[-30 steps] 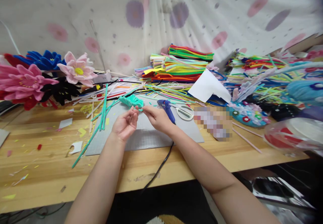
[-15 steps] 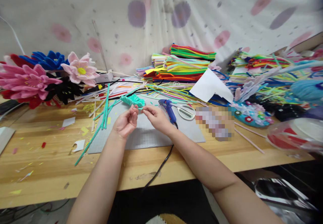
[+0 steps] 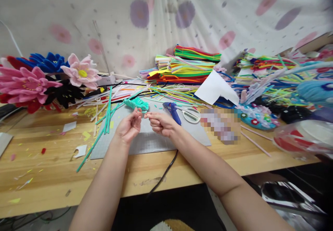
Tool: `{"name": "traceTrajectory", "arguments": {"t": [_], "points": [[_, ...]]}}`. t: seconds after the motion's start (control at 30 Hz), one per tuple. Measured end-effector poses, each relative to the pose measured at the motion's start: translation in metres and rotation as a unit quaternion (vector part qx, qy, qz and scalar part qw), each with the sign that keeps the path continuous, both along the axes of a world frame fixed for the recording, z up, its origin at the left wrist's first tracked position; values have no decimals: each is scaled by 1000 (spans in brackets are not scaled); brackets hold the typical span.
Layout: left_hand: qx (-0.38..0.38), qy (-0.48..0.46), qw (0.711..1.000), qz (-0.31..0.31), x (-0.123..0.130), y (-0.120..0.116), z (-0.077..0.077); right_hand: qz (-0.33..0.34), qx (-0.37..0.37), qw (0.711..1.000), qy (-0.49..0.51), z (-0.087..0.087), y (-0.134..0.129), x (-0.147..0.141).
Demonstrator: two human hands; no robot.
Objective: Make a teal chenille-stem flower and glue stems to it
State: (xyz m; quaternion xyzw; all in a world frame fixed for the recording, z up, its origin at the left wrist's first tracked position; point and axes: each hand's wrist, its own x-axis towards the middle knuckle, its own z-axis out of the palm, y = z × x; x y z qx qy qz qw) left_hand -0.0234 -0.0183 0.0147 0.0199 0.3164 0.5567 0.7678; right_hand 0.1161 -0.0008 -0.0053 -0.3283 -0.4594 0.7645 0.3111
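Teal ruffled piece is over grey mat's far part, long axis roughly left-right, just beyond nearer left hand, which seems to pinch its near edge; right hand, fingertips pressed together, over mat's middle.

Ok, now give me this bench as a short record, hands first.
Left hand: fingers curled, close to the teal ruffled piece; grip unclear
Right hand: fingertips pinched near the left's; anything held is too small to tell
Surface: grey mat on wooden table
Tools: blue glue gun and scissors, right of the teal ruffled piece
Table's left: fuzzy flowers
Back: stacked coloured stems
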Motion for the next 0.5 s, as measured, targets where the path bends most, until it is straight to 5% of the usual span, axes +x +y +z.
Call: {"name": "traceTrajectory", "arguments": {"t": [0.1,0.23,0.33,0.4,0.5], "points": [[4,-29,999,-17,-1,0,-1,-89,159,981,-74,-4,-1,1],[-18,-67,998,-8,-2,1,0,-185,460,836,-235,-12,-7,3],[-30,-78,997,-4,-2,1,0,-167,529,783,-283,-13,-8,4],[-31,-78,996,-6,-3,1,0,-184,503,803,-263,-13,-8,2],[-25,-72,997,-4,-3,2,0,-179,339,908,-171,-10,-5,-3]]}}
